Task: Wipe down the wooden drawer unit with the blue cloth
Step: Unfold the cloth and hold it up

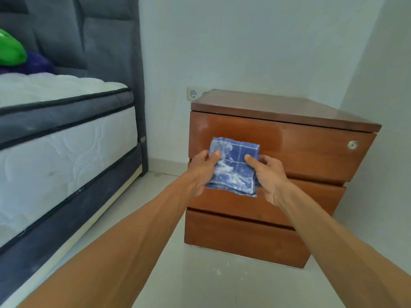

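A brown wooden drawer unit (295,150) with three drawer fronts stands on the floor in the room's corner; a round metal lock (352,144) sits at the top drawer's right. A folded blue cloth (235,172) with white check lines is held in front of the top two drawers. My left hand (201,172) grips its left edge, thumb on top. My right hand (270,176) grips its right edge the same way. Whether the cloth touches the wood I cannot tell.
A bed with a white and grey mattress (66,141) and a grey padded headboard (100,36) stands to the left. A wall socket (193,93) sits behind the unit's left corner. Pale floor tiles (211,281) lie between bed and unit. Green and purple items (13,54) rest on the bed.
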